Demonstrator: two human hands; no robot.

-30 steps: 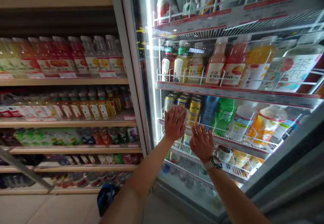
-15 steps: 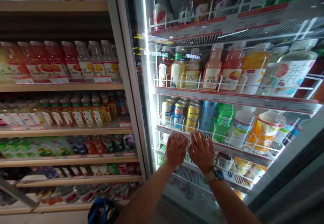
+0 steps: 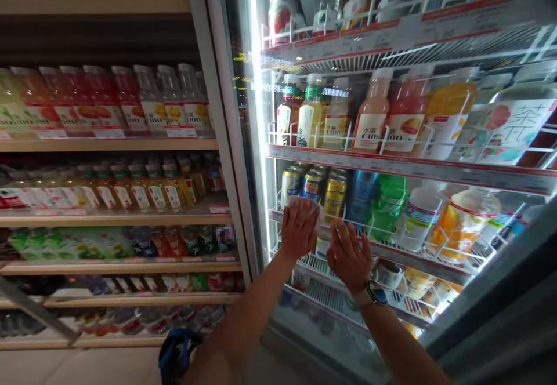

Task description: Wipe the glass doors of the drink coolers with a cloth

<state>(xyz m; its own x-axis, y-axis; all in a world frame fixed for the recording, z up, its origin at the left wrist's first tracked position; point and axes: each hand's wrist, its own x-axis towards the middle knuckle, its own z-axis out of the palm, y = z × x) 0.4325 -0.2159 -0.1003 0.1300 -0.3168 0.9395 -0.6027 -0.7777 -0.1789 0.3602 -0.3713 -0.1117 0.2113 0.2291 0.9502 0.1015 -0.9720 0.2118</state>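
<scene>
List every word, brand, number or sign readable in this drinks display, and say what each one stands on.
"水溶 C100" on the pink juice bottle in the glass-door fridge.
"茶π" on the large tea bottle.
"100" on the bottles on the open shelf, partly legible.
The price strips on the fridge shelves are too small to read.
The labels on the cans are too blurred to read.

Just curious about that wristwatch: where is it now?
In the head view, the wristwatch sits lower right of center, just below the right hand.

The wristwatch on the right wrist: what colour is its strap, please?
Off-white strap, best seen in the head view.
</scene>
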